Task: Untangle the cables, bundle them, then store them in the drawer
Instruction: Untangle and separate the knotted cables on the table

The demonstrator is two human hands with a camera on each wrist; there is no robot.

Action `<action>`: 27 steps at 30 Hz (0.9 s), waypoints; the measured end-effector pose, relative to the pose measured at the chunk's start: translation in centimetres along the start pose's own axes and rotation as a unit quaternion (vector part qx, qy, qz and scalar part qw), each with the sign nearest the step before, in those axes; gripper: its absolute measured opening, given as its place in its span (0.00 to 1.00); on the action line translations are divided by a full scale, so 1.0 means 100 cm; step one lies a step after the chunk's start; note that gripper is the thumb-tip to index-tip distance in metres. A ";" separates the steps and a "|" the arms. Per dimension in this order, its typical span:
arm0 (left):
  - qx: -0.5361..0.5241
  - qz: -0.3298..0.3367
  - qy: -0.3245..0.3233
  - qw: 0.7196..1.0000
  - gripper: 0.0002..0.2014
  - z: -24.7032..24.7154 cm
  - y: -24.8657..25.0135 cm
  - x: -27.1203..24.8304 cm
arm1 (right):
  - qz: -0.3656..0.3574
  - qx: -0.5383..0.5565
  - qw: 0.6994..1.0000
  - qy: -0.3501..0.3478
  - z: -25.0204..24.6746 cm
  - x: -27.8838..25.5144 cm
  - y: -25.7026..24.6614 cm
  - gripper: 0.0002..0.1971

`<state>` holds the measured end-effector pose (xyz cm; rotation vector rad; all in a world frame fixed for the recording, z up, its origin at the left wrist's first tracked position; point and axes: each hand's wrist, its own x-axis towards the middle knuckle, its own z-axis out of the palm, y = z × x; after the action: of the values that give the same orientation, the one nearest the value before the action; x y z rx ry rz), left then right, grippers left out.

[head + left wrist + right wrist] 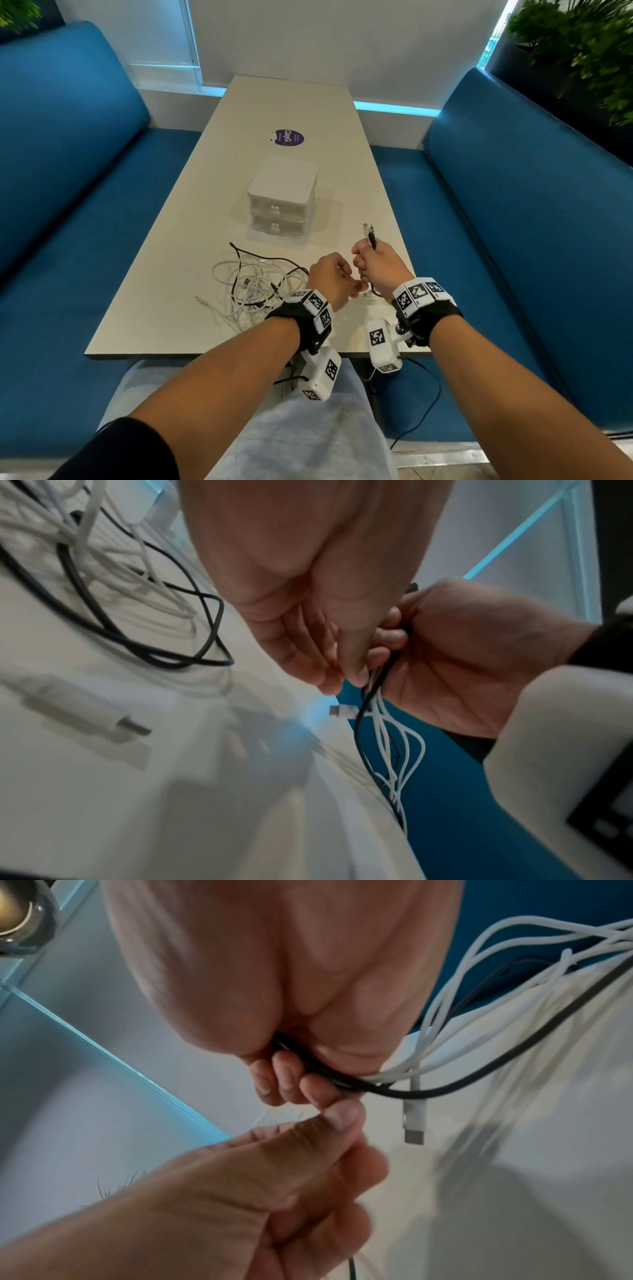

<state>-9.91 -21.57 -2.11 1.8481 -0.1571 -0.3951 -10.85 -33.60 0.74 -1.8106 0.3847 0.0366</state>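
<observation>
My right hand [364, 262] grips a bunch of black and white cables [394, 1085] in a fist, and their plugs [369, 233] stick up above it. Below the fist the strands [387, 739] hang over the table's right edge, and a white USB plug [414, 1123] dangles free. My left hand [352, 282] is right beside it, with thumb [342, 1112] and curled fingers pinching the strands just under the fist. A tangle of white and black cables [255, 284] lies on the table to the left. The white two-drawer unit [281, 198] stands beyond, both drawers closed.
The long beige table [291, 102] carries a purple sticker [289, 138] behind the drawer unit. Blue benches [85, 178] run along both sides. A loose white plug [85, 710] lies on the table near my left wrist. The table's near edge is close to my wrists.
</observation>
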 end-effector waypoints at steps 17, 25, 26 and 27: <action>-0.052 -0.154 -0.162 0.973 0.13 0.006 -0.004 0.001 | -0.020 0.034 0.999 0.029 0.001 0.003 0.001 0.13; -0.089 -0.178 -0.161 0.967 0.21 0.011 0.001 -0.004 | -0.024 0.036 0.999 0.026 -0.002 0.002 0.000 0.13; -0.095 -0.178 -0.171 0.964 0.21 0.010 0.000 -0.004 | -0.024 0.035 0.999 0.024 -0.001 0.002 0.000 0.13; -0.101 -0.174 -0.173 0.964 0.19 0.009 0.000 -0.004 | -0.026 0.030 0.999 0.022 -0.001 0.001 0.000 0.13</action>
<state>-10.59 -22.26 -2.31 1.5923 -0.0249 -0.9453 -10.75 -33.75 0.76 -1.7631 0.3673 -0.0510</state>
